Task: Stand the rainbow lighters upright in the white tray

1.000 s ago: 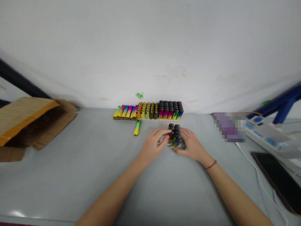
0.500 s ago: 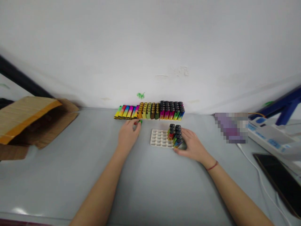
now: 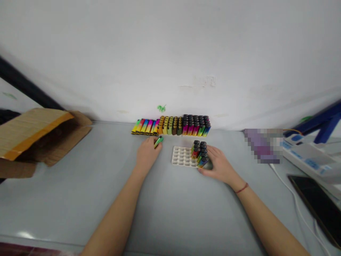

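My left hand (image 3: 147, 153) is closed around a green lighter (image 3: 158, 142), tilted, with its end sticking out past the thumb and fingers. To its right lies a white tray (image 3: 181, 156) with rows of round holes. Several dark-topped lighters (image 3: 200, 151) stand in the tray's right part, the front one leaning. My right hand (image 3: 218, 165) grips the right end of the tray, thumb at the near corner and fingers along the far side. Some of its fingers are hidden behind the lighters.
Against the wall stand blocks of upright lighters, yellow-brown (image 3: 170, 126) and black-topped (image 3: 196, 125), beside a row of bright lighters lying down (image 3: 145, 127). An open cardboard box (image 3: 39, 135) is at the left. A power strip (image 3: 303, 151), a white cable and a black phone (image 3: 314, 206) lie at the right.
My left hand has drawn slightly back from the row of lighters, and the green lighter now shows more clearly in it. My right hand keeps its place at the tray.
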A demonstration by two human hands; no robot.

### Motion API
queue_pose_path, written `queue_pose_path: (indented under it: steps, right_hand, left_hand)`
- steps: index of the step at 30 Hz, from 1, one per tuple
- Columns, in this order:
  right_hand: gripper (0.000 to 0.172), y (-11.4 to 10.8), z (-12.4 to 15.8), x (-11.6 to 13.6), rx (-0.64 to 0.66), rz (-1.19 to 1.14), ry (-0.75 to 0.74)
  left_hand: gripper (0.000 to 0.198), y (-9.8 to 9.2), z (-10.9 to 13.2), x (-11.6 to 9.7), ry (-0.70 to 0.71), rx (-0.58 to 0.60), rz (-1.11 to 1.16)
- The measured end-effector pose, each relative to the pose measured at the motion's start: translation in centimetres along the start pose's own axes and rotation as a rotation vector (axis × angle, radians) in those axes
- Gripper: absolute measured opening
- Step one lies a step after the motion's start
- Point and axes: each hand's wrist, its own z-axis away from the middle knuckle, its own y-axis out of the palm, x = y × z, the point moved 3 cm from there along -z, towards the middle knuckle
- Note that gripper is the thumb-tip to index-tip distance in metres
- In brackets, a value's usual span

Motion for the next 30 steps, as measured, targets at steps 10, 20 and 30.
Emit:
queue_pose_path:
  steps: [10,20,30]
  right_hand:
    - [0.07,0.0,-0.1,0.0,0.009,-0.012,0.005]
    - [0.069,0.0,0.0,-0.1,-0.001,-0.02,-0.007]
    - [0.07,0.1,0.0,-0.2,-0.004,-0.011,-0.016]
  left_hand:
    - [0.037,0.5,0.5,-2.8,-0.185,0.115,1.173]
    - [0.039,0.2,2.3,-4.7,-0.12,0.019,1.283]
    - [0.045,0.6,3.2,-4.8,-0.236,-0.084,1.087]
